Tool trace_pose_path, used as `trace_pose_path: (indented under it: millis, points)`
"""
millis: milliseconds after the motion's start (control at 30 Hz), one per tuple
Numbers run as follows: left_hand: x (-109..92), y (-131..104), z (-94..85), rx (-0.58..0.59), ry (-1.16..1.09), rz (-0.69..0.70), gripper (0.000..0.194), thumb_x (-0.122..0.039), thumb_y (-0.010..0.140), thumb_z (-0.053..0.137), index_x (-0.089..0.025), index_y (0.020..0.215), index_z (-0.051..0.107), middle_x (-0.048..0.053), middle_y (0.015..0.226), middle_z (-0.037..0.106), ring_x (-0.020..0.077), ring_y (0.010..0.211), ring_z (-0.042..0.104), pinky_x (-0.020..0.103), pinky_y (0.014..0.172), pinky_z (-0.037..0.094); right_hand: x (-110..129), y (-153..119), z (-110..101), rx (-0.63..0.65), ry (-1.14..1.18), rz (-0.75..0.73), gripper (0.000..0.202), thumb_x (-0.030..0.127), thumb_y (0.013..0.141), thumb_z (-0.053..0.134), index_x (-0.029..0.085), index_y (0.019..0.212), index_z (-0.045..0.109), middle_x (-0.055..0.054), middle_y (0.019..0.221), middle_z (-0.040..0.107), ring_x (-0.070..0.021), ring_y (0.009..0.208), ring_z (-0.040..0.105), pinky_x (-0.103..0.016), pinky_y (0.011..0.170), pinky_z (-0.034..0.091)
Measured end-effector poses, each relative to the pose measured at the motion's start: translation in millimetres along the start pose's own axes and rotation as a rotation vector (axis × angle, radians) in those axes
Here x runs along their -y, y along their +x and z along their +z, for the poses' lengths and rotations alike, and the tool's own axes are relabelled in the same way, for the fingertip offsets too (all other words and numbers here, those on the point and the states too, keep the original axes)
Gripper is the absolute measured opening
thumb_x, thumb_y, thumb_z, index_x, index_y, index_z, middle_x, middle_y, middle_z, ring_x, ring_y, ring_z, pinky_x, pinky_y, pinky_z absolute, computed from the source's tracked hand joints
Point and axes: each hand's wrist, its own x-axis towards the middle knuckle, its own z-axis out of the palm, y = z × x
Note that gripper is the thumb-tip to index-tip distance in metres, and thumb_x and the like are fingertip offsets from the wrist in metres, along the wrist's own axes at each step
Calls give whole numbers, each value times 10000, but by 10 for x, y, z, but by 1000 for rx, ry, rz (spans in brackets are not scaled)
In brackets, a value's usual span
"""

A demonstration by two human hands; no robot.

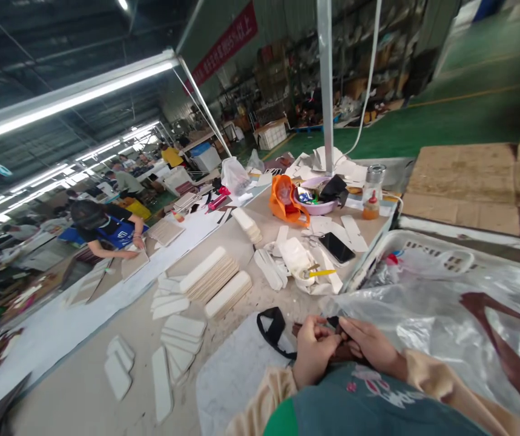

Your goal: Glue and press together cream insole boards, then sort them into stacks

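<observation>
Close to my body at the table's near edge, my left hand (315, 350) has its fingers pinched on a brown strip (344, 353). From the right, my right hand (371, 345) closes on the same brown strip, with a small black piece (333, 322) between the two hands. A black band (274, 330) curls on the table just left of my left hand. Beneath and beside it is a pale marbled sheet (230, 375). Where the fingertips meet, the exact grip is partly hidden.
Stacks of white oblong pieces (209, 275) lie ahead left. Beyond the hands are a phone (336, 247), an orange bag (284, 200) and a glue bottle (371, 206). A plastic-lined basket (445, 254) stands right. A person (114, 233) works at the far left.
</observation>
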Motion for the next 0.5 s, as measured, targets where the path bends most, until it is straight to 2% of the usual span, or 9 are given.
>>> trace_pose_path:
  millis: [100,167,233,300,400,433,500]
  points:
    - [-17,8,-15,-63,-7,-18,278,-223,652,698,-172,858,518,-50,574,533,70,457,444,200,470,367,-17,23,2,16,-151,-52,533,730,808,396,211,731,490,63,461,352,-100,414,336,-256,430,268]
    - [-30,-5,-29,-113,72,48,180,-246,671,689,-167,782,571,-22,589,562,95,521,489,218,516,400,-10,31,12,36,-283,-112,533,718,825,375,210,723,499,37,488,415,-125,457,414,-276,469,326]
    - [-48,-31,-41,-120,170,132,91,-250,716,645,-164,740,628,10,636,613,120,594,536,236,573,428,15,32,29,56,-404,-166,540,700,835,375,211,637,486,6,521,467,-149,515,480,-304,541,380]
    - [-64,-56,-47,-99,257,204,105,-237,755,591,-170,728,667,27,680,648,135,647,564,249,620,441,51,28,54,82,-456,-177,568,680,855,351,214,546,450,-8,516,473,-156,537,499,-320,594,400]
    - [-58,-55,-45,-106,303,244,87,-241,745,607,-173,726,658,22,681,642,133,648,559,249,624,435,95,25,94,52,-343,-96,571,681,851,340,215,539,446,17,472,419,-133,469,444,-298,518,371]
    - [-45,-43,-44,-111,272,232,67,-236,723,631,-171,738,636,14,676,630,126,631,548,243,608,430,102,26,105,21,-276,-62,553,690,832,367,214,566,461,31,464,398,-123,443,416,-285,478,345]
    - [-11,-13,-51,-120,167,163,151,-213,669,675,-167,780,584,-6,667,603,108,588,522,227,565,415,107,30,121,-31,-172,-4,515,703,782,432,211,652,511,55,446,368,-110,403,371,-265,424,298]
